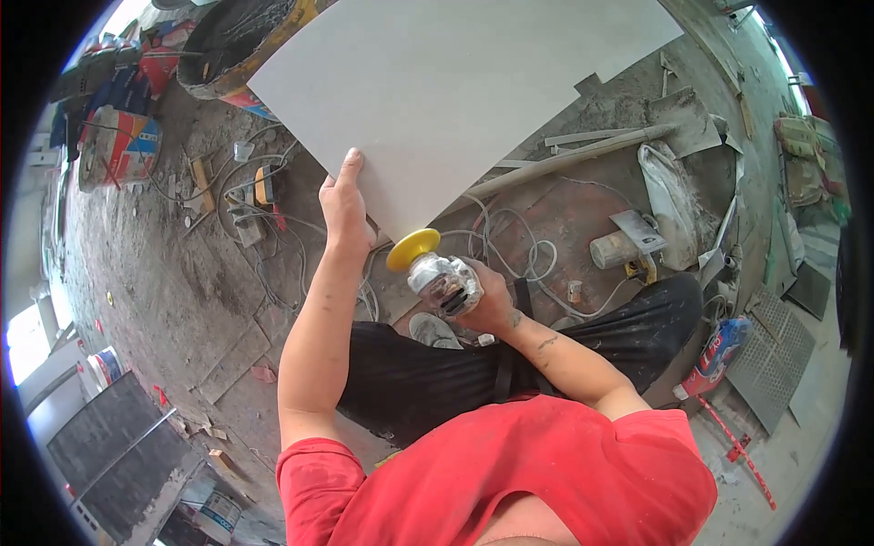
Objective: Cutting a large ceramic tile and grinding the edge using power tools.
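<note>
Red T-shirt cloth (510, 473) filled the view nearest the camera, at 6 o'clock, with black trousers (391, 378) just beyond it. At 12 o'clock lay the pale tile slab (437, 100), running out of the frame at the top, with a small notch in its edge towards 1 o'clock. Its nearest corner pointed down at the middle of the view.

The left hand (346, 205), at 10 o'clock, was clamped on the slab's left edge, thumb flat on the face and fingers hidden behind. The right hand (492, 300), at 4 o'clock, was wrapped around the body of a dusty angle grinder (446, 284). Its yellow disc (414, 249) stood at the near corner; whether it touched the slab or sat just short of it, I could not tell, nor whether it was spinning.

Doing this well, I judged, called for a steady slab, a light, even touch and short passes along the edge, since pressure at the corner could chip it. Both hands were bare, and the left one was near the disc, so a grip farther up towards 11 o'clock seemed safer. The looped pale cord (546, 259) at 3 o'clock was best kept away from the disc, as was the shoe (434, 331) at 6 o'clock, just below the grinder.
</note>
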